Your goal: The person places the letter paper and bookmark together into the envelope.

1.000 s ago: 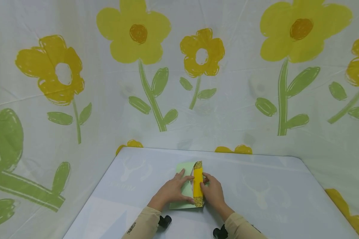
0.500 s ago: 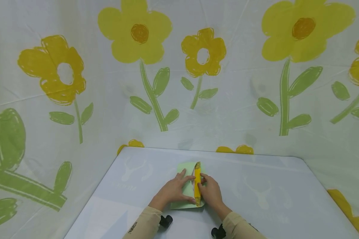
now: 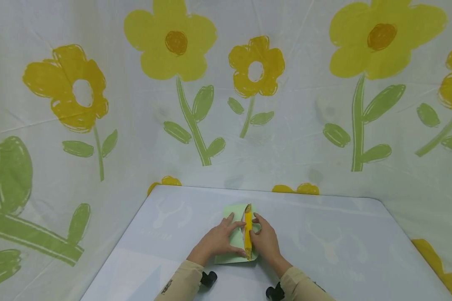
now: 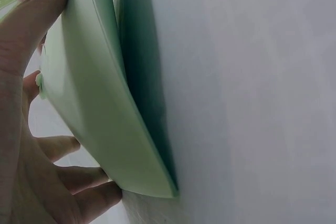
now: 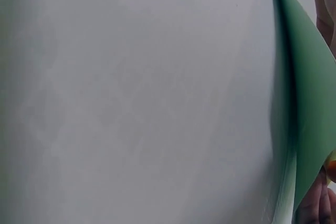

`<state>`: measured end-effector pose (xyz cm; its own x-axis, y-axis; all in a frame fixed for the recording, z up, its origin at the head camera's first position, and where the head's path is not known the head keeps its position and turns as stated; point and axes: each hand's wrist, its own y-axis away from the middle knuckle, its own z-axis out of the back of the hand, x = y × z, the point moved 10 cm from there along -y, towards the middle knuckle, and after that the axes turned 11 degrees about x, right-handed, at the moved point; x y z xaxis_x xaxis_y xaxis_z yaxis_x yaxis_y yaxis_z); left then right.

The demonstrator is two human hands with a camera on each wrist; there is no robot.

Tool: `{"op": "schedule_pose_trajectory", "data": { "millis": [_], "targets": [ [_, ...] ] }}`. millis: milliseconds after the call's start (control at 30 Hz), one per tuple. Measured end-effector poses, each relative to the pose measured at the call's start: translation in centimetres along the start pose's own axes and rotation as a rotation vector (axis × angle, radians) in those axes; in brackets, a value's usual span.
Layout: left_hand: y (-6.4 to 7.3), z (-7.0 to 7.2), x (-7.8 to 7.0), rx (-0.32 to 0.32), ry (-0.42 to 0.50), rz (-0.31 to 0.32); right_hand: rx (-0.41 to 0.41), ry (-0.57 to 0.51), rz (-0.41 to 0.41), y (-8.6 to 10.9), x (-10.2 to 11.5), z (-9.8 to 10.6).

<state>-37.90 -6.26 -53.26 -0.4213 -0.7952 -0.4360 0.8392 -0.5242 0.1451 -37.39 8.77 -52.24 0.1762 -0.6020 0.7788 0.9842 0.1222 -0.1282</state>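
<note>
A pale green folded paper piece [image 3: 236,240] lies on the table in the head view, with a yellow paper strip [image 3: 248,228] running along its middle. Gold glitter patches cover both ends of the strip. Spread flat over the green paper's left part, my left hand [image 3: 220,238] touches the strip's left edge with index finger and thumb. From the other side my right hand [image 3: 266,242] pinches the strip's right edge, thumb against it. The green paper [image 4: 100,87] bows off the table in the left wrist view, and likewise the green flap [image 5: 315,93] in the right wrist view.
A white table [image 3: 324,234] with faint printed patterns spreads all around. Behind it hangs a white curtain [image 3: 297,125] with yellow flowers and green leaves. Black wrist devices [image 3: 209,279] sit under both forearms.
The yellow strip has turned more edge-on and looks narrower. My right hand has shifted slightly left, and its index finger has lifted a little from the strip. My left hand stays in place.
</note>
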Motion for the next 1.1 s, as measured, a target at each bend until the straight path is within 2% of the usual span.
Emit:
{"op": "schedule_pose_trajectory", "data": {
  "millis": [567, 800, 1100],
  "targets": [
    [0.2, 0.2, -0.2, -0.015, 0.013, -0.028, 0.026, -0.007, 0.070, 0.0, 1.1, -1.1],
    [0.3, 0.2, -0.3, -0.022, 0.009, -0.037, 0.056, -0.021, 0.042, -0.1, 0.9, -1.6],
    [0.4, 0.4, -0.4, -0.026, 0.009, -0.048, 0.053, -0.017, 0.051, 0.1, 1.1, -1.6]
  ]
}}
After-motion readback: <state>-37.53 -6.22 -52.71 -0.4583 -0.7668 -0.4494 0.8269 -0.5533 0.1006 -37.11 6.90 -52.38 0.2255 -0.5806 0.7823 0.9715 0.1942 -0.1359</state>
